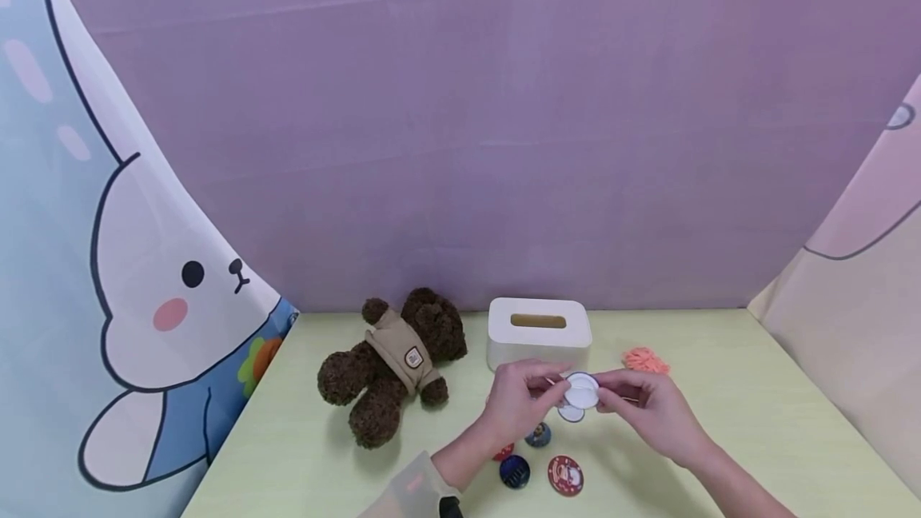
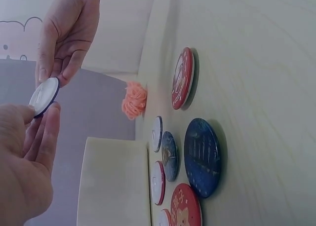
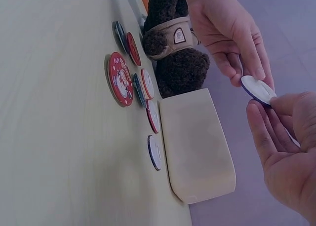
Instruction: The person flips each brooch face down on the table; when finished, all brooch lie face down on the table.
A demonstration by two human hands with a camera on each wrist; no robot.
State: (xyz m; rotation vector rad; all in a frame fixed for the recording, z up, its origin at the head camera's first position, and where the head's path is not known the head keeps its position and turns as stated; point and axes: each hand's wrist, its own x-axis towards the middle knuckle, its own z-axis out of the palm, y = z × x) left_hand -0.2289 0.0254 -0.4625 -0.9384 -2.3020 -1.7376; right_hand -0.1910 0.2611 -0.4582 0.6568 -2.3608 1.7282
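Both hands pinch one round button badge (image 1: pixel 581 391) between them above the table, its white back with the pin turned up. The left hand (image 1: pixel 524 402) grips its left edge with thumb and fingers, and the right hand (image 1: pixel 653 412) pinches the opposite edge. In the left wrist view a thin dark blue rim shows round the held badge (image 2: pixel 45 96). Below the hands lie a red badge (image 1: pixel 566 476), a dark blue badge (image 1: pixel 514 472) and a lighter blue badge (image 1: pixel 538 435), picture side up. Several white-backed badges, such as a blue-rimmed badge (image 3: pixel 154 152), lie near them.
A white tissue box (image 1: pixel 540 334) stands behind the hands. To the left a brown teddy bear (image 1: pixel 403 354) in a tan top lies on the table. A bundle of coral yarn (image 1: pixel 646 360) sits behind the right hand. A purple cloth (image 1: pixel 460 142) hangs along the back edge.
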